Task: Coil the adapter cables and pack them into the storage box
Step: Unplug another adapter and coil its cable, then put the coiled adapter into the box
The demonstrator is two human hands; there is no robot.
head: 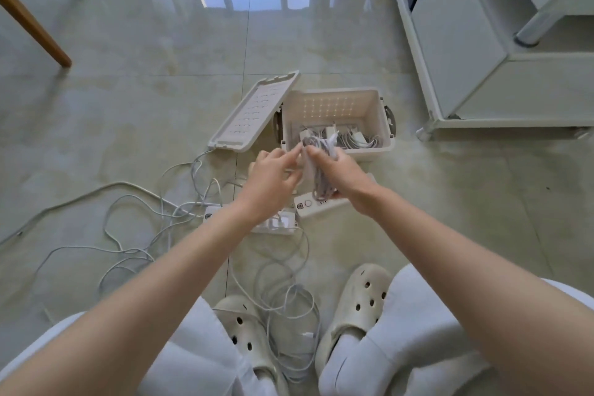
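Your right hand (340, 175) grips the coiled cable (319, 188). Your left hand (273, 178) pinches its top end, near the open storage box (334, 103).

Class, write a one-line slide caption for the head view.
A coiled cable held by left hand and right hand near the open storage box.

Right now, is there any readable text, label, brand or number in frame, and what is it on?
No legible text anywhere.
White power strip: small dark mark beside its round button, too blurred to read.
Second power strip: small mark at its end, too blurred to read.
No print visible on the storage box, its lid or the coiled cable.
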